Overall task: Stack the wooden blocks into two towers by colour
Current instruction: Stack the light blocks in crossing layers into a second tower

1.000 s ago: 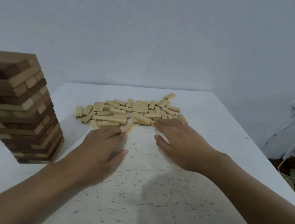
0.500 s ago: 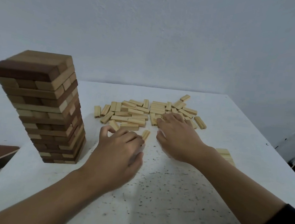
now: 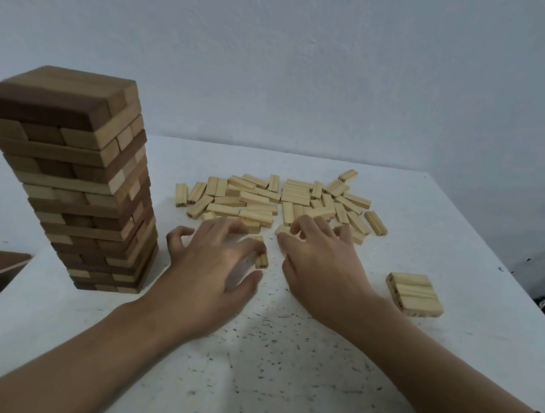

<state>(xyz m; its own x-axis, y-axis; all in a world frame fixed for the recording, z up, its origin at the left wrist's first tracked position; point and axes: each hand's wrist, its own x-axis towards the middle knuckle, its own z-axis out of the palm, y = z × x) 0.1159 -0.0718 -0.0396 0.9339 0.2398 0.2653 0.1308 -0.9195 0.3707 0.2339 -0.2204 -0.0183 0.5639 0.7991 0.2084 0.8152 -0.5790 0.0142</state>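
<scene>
On the table [image 3: 283, 372], one tower [image 3: 70, 172], one three-block layer [image 3: 415, 294]; left grip [image 3: 213, 267] pinches one block [image 3: 261, 260], right grip [image 3: 322, 266] unclear.

1. A white table [image 3: 430, 193], its near surface flecked with dark specks, fills the lower frame
2. A tall tower [image 3: 78, 182] of mixed dark and pale blocks stands near its left edge
3. Loose pale blocks [image 3: 265, 202] lie scattered mid-table, with a single pale block [image 3: 261, 260] just nearer
4. Three pale blocks [image 3: 416, 293] lie side by side, touching, at the right
</scene>
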